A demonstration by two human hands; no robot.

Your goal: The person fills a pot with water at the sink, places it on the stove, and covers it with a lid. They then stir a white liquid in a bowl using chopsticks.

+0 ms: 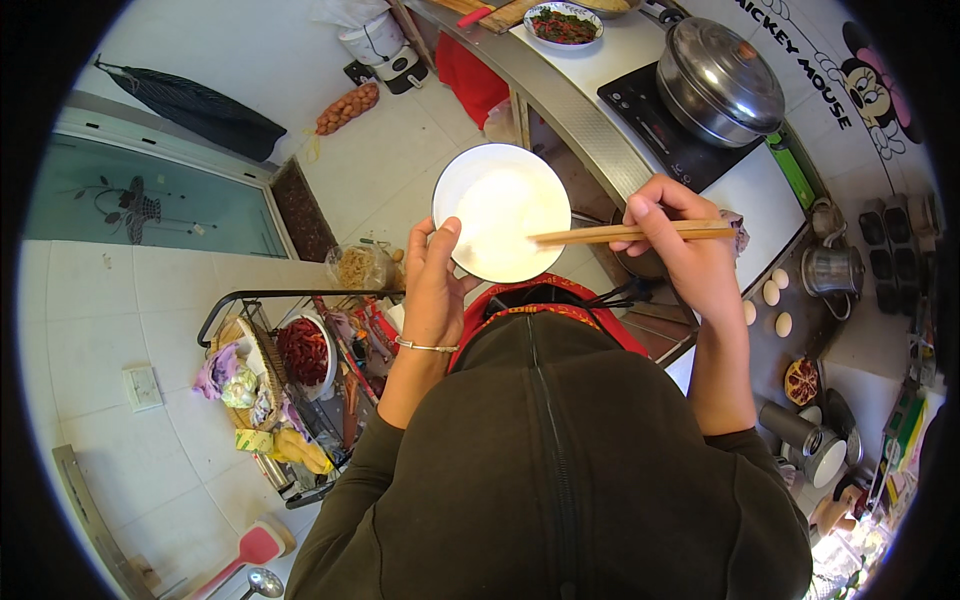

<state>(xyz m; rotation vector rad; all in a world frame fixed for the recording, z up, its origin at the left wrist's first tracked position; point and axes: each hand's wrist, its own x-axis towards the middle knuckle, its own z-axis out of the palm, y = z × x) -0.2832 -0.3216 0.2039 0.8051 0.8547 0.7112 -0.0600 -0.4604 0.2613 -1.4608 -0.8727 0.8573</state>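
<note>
My left hand (435, 289) grips the left rim of a white bowl (446, 187), its thumb over the edge. Pale contents fill much of the bowl, but glare hides what they are. In my right hand (667, 244) is a pair of wooden chopsticks (694, 230), held between thumb and fingers. Their tips reach over the right side of the rim into the bowl's contents. The bowl is held up above the floor, in front of my body, to the left of the counter's metal edge.
On the counter's induction cooker (645, 112) stands a lidded steel pot (720, 82); a plate of chopped vegetables (562, 26) lies beyond. Several eggs (771, 292) rest at the right. A wire rack (300, 296) with a bowl of red peppers (304, 351) stands at my left.
</note>
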